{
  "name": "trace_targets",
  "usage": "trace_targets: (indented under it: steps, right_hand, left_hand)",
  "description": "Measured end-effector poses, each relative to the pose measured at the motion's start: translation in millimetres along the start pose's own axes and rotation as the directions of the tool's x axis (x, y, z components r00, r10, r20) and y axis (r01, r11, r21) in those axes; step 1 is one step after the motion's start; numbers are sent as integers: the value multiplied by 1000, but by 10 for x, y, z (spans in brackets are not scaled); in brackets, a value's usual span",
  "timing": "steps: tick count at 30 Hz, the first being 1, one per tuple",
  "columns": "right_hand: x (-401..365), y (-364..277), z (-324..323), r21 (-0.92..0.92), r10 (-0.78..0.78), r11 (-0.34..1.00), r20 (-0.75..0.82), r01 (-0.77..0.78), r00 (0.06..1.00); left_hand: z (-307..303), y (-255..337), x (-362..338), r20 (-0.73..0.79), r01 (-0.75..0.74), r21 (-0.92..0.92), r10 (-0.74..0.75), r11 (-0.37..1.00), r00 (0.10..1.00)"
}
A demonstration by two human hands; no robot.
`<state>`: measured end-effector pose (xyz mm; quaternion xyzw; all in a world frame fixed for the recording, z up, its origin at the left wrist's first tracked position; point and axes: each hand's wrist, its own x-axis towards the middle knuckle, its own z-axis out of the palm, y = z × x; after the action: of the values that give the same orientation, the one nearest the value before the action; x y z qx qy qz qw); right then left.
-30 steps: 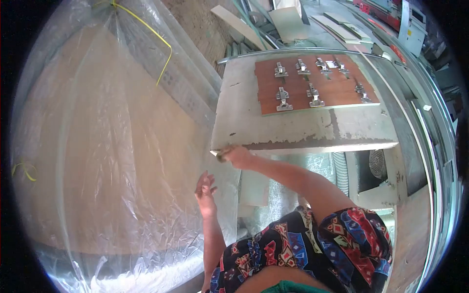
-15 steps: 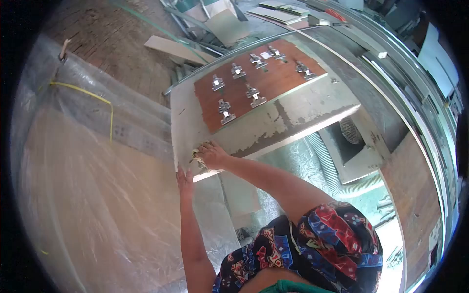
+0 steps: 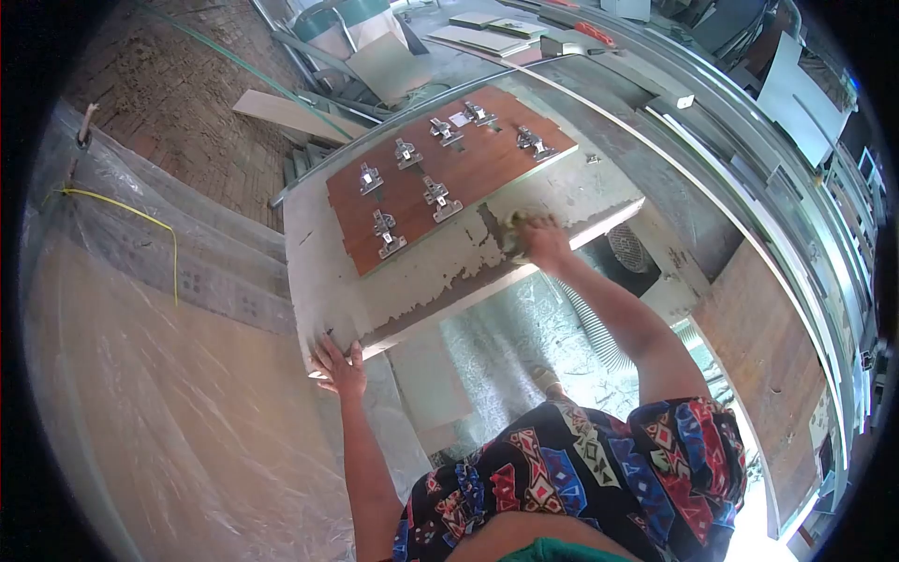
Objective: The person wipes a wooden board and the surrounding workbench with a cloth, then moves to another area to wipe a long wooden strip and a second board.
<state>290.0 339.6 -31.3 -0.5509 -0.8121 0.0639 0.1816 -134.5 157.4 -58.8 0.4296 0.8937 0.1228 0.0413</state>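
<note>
Left hand [image 3: 339,367]: fingers spread against white panel's [image 3: 440,267] near-left corner. Right hand [image 3: 543,241]: clenched on yellowish pad [image 3: 514,222], pressed to panel's near edge. Panel: long axis near-left to far-right. Brown board [image 3: 468,164]: atop, parallel, bearing hinges [image 3: 386,234].

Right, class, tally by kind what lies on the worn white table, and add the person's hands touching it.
Silver metal hinges: 7
Reddish-brown wooden panel: 1
Left hand: 1
Right hand: 1
Total: 10
</note>
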Motion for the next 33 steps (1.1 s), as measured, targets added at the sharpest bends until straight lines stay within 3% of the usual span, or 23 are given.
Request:
trace_targets:
  steps: [5, 6, 10, 12, 13, 15, 16, 17, 18, 19, 20, 21, 22, 24, 27, 31, 33]
  right_hand:
    - [-105, 774, -78, -126, 233, 962, -87, -243, 968]
    - [-151, 933, -197, -6, 297, 955, -49, -297, 954]
    - [-349, 1604, -297, -226, 229, 921, -346, -318, 910]
    - [-337, 1730, -465, -171, 488, 817, -305, -551, 818]
    - [-302, 1751, -476, -172, 486, 816, -312, -552, 816]
    - [-246, 1769, -458, 14, 370, 895, -579, -445, 726]
    - [-166, 1546, -534, 296, 471, 881, -496, -368, 729]
    - [-106, 1305, -559, 157, 345, 938, -507, -309, 790]
    - [23, 1219, -366, 129, 283, 959, -439, -252, 853]
    - [127, 1048, -159, -54, 164, 978, -393, -201, 905]
    - [251, 874, 97, -115, 1, 991, -495, -67, 869]
    - [235, 490, -2, 19, -15, 999, -437, 26, 899]
    - [220, 208, -167, 138, -141, 969, -366, 204, 920]
    - [320, -26, 163, 35, -270, 960, -165, 279, 949]
    - [341, -116, 246, 86, -326, 933, -209, 349, 922]
    - [489, 272, 226, 65, -327, 935, -215, 348, 920]
    - [610, 564, 169, 1, -89, 996, -100, 89, 991]
  left_hand:
    - [-48, 30, -24, 33, 22, -25, -21, 999, 999]
    - [-57, 37, -27, 33, 17, -29, -16, 999, 999]
    - [-44, 3, -2, 56, 32, -4, -32, 999, 998]
    - [-21, 0, 13, 56, 35, -2, -35, 999, 998]
    - [-24, 4, 8, 58, 40, -8, -40, 999, 998]
    - [-85, 41, -9, 67, 34, -3, -34, 999, 997]
    - [-78, 31, -16, 70, 27, 3, -27, 1000, 997]
    - [-66, 25, -7, 61, 32, -4, -32, 999, 998]
    - [-55, 18, 4, 53, 35, -9, -34, 999, 998]
    - [-34, 11, 10, 40, 37, 12, -37, 999, 999]
    - [-20, 7, 10, 43, 22, 14, -23, 1000, 999]
    - [-14, 5, 12, 39, 35, 21, -36, 999, 999]
    - [-3, 0, 19, 33, 49, 27, -50, 998, 998]
    - [1, 19, 30, 21, 39, 48, -41, 998, 999]
    - [-39, 38, 12, 47, 79, 55, -82, 995, 996]
    - [17, -9, 25, 31, 78, 42, -80, 996, 996]
    - [2, -30, 21, 26, 54, 39, -55, 998, 998]
